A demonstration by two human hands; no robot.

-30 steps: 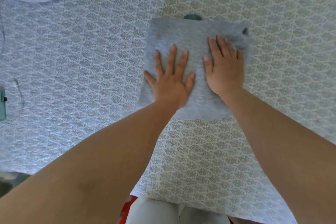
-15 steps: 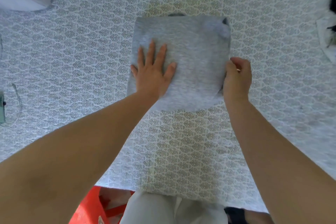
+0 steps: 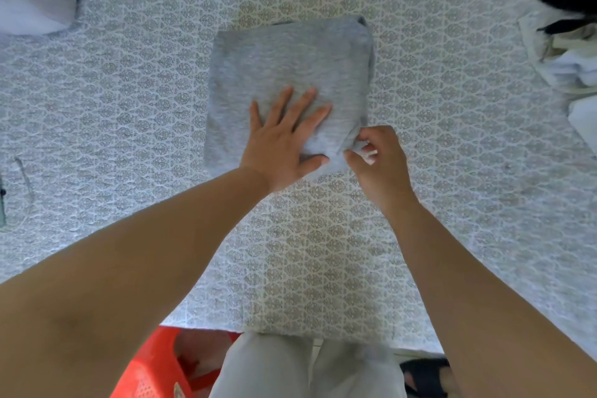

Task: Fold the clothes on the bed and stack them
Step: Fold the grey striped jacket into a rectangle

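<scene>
On the bed (image 3: pixel 129 107), left hand (image 3: pixel 284 139) flat on folded grey garment (image 3: pixel 290 61), right hand (image 3: pixel 378 158) pinching its half-hidden corner

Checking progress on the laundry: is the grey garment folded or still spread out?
Folded. The grey garment lies as a compact square on the bed; the left hand presses it flat while the right hand pinches its near corner.

Red plastic basket (image 3: pixel 151 365) below bed edge; black sandal (image 3: pixel 426 375) on floor.

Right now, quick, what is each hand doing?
Left hand: open, fingers straight, pressing flat on the folded grey garment.
Right hand: fingers curled, pinching the garment's near right corner.
</scene>
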